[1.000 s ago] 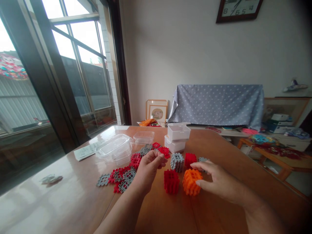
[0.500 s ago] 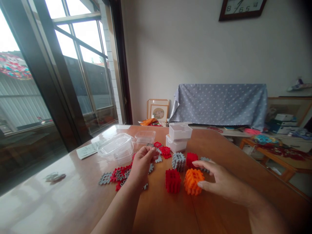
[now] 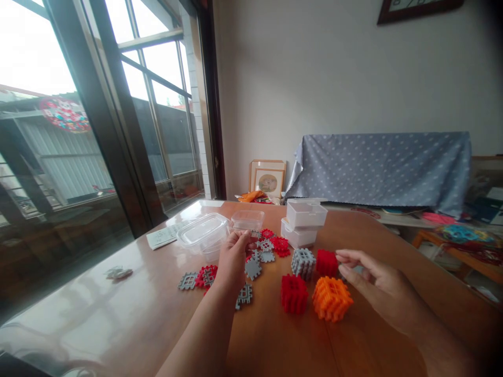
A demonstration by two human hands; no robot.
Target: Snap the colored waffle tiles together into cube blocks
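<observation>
My left hand (image 3: 234,251) is closed in a pinch above a spread of loose interlocking plastic tiles; whatever it holds, if anything, is hidden by the fingers. Around it lie grey tiles (image 3: 253,268) and red tiles (image 3: 281,246). My right hand (image 3: 367,269) hovers with thumb and forefinger apart, its fingertips next to a red stack of tiles (image 3: 326,262). Partly behind that hand, something grey shows. Nearby stand a grey stack (image 3: 303,263), a second red stack (image 3: 294,294) and an orange stack (image 3: 332,299).
Two clear plastic boxes (image 3: 303,225) are piled beyond the stacks. Clear containers (image 3: 204,230), a written-on paper pad (image 3: 162,237) and a small crumpled plastic bag (image 3: 118,273) lie to the left on the wooden table (image 3: 275,345). A window stands at far left.
The view has shifted left, so everything sits further right. My right hand has moved away from the orange stack toward the rear red stack. My left hand stays pinched over the tiles.
</observation>
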